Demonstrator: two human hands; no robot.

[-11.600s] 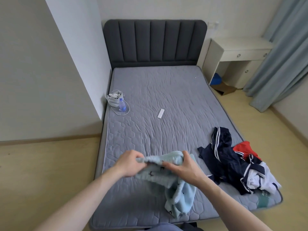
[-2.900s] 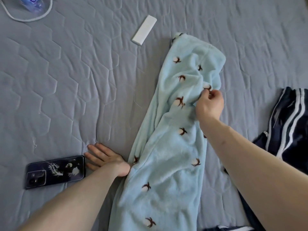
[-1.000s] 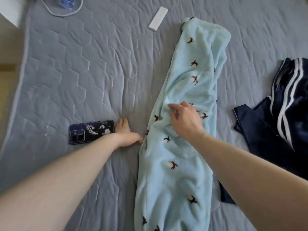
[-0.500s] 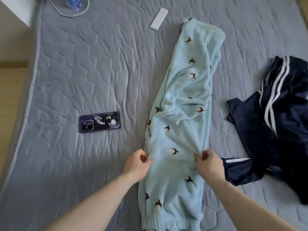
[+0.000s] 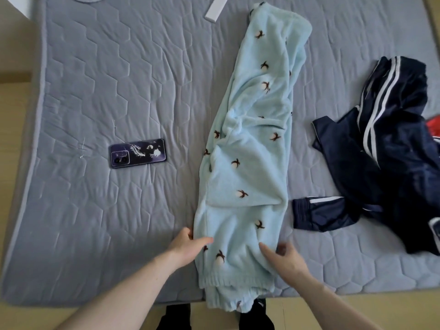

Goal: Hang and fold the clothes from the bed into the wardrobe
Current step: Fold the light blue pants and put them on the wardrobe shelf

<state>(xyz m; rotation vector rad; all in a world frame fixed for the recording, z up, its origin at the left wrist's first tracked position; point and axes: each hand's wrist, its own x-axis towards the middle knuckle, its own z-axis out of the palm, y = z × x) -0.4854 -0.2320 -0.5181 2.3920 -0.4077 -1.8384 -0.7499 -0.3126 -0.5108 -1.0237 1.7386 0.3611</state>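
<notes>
Light blue fleece trousers (image 5: 252,144) with small brown-and-white prints lie stretched lengthwise down the middle of the grey quilted bed (image 5: 95,210). Their ribbed near end hangs over the bed's front edge. My left hand (image 5: 188,244) pinches the trousers' left edge close to that end, thumb on top of the fabric. My right hand (image 5: 283,256) pinches the right edge at about the same height, with its fingers curled beside the cloth. A fold crosses the trousers just above my hands.
A dark navy pile of white-striped clothes (image 5: 385,148) lies at the right, with a red garment (image 5: 434,126) showing at the frame edge. A phone (image 5: 137,153) lies left of the trousers. A white flat bar (image 5: 217,10) sits at the top. The floor borders the bed's left and front.
Both hands have slid down the trousers' edges toward the near end. The fabric between them lies flatter than half a second ago.
</notes>
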